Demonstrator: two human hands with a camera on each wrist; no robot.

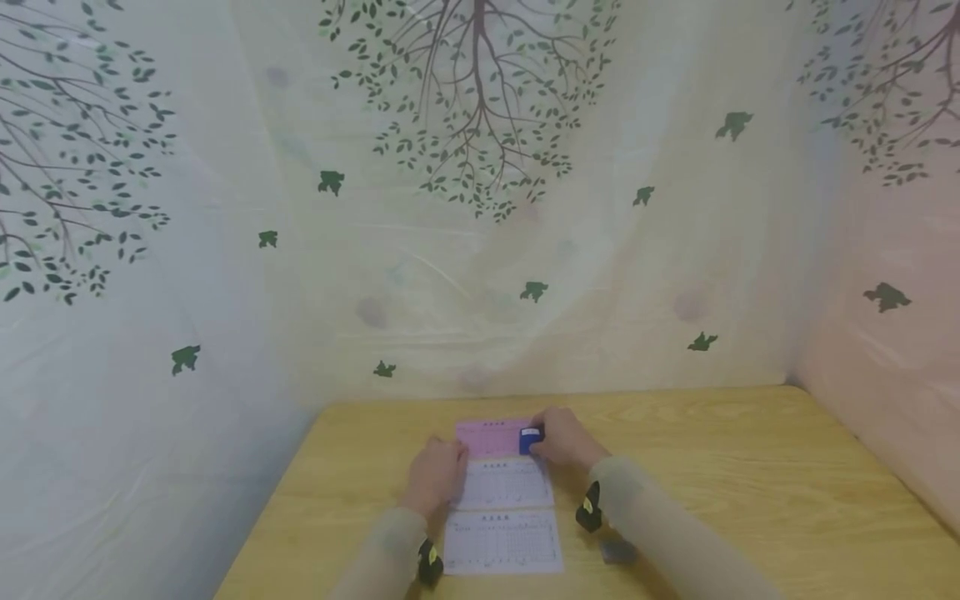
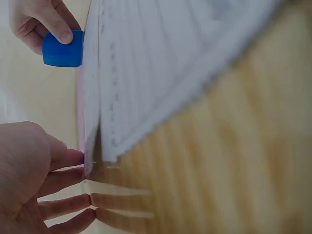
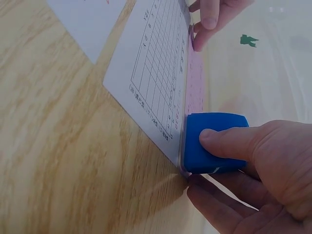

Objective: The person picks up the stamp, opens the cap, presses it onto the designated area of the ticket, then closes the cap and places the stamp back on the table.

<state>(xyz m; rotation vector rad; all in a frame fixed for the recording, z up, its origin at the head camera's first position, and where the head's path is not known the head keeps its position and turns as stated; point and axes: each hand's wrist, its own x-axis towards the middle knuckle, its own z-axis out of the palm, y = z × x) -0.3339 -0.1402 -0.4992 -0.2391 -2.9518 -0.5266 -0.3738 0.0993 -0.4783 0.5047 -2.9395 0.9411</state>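
Observation:
A blue block-shaped stamp (image 3: 214,122) with a white label on top stands at the right end of a pink printed form (image 1: 491,439). My right hand (image 1: 564,437) grips it, thumb flat on one side and fingers round the far side. In the left wrist view the same stamp (image 2: 63,51) meets the paper with its lower end. At the form's left edge, my left hand (image 1: 437,473) rests with its fingertips on the paper and the table. Those fingers (image 2: 66,207) lie fairly straight and spread in the left wrist view.
Two white printed forms, a middle one (image 1: 506,485) and a front one (image 1: 502,543), lie in a column below the pink one on the wooden table (image 1: 712,467). A small dark flat object (image 1: 618,552) sits beside the right forearm. Leaf-patterned curtains (image 1: 450,275) surround the table.

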